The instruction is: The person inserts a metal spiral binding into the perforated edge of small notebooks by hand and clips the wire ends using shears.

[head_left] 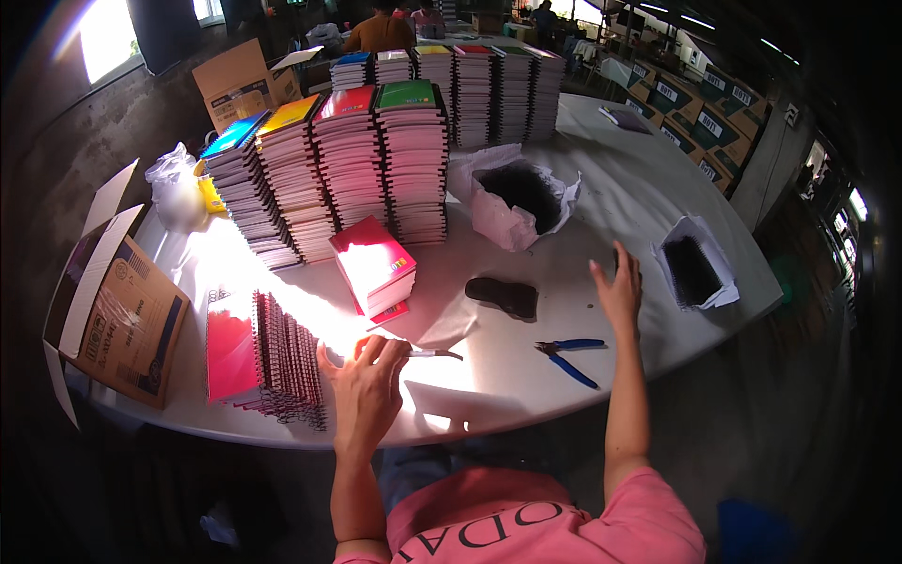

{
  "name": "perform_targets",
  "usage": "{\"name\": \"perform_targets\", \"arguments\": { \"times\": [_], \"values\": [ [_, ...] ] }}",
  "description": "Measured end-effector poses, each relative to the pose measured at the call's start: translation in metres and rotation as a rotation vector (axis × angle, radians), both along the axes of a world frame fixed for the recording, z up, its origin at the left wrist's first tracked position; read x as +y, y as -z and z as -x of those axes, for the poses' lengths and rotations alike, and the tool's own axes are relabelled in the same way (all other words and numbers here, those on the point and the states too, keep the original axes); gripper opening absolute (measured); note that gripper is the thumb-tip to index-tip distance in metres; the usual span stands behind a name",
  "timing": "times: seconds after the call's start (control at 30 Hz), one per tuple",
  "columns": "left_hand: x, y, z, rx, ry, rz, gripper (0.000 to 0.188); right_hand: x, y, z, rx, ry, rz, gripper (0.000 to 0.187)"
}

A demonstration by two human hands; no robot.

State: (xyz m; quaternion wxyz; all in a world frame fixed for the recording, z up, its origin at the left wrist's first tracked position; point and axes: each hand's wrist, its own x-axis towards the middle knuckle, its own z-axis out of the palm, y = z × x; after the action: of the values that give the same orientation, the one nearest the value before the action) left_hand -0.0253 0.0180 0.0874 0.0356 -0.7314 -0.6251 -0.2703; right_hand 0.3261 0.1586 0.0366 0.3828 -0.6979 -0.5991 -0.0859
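My left hand is closed near the front of the white table, beside a pile of red spiral notebooks. From its fingers a thin, pale stick-like tool with a dark curved tip points right. My right hand hovers over the table's right part, thumb and fingers apart. A small dark patch shows by its index finger; I cannot make out what it is. Below that hand lie blue-handled cutting pliers, jaws to the left. Between both hands rests a dark, elongated object. A thick red notebook stack stands beyond my left hand.
Tall stacks of coloured notebooks fill the back left. Crumpled white paper wrappings hold dark contents, and another wrapped dark bundle lies far right. Open cartons stand at left. Printed boxes are piled behind, and people sit further back.
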Motion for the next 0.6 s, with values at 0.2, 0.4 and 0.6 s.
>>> {"name": "perform_targets", "arguments": {
  "times": [0.2, 0.4, 0.6],
  "values": [
    [0.005, 0.066, -0.012, 0.072, -0.003, -0.095, 0.036, 0.060, 0.038, -0.078, -0.090, 0.225, 0.498, 0.071],
    [0.016, 0.101, -0.032, -0.027, -0.234, -0.302, 0.057, 0.052, -0.002, -0.071, -0.340, 0.147, 0.381, 0.069],
    [0.016, 0.096, -0.038, -0.072, -0.323, -0.173, 0.056, 0.000, -0.050, 0.007, 0.010, -0.590, 0.350, 0.053]
  ]
}}
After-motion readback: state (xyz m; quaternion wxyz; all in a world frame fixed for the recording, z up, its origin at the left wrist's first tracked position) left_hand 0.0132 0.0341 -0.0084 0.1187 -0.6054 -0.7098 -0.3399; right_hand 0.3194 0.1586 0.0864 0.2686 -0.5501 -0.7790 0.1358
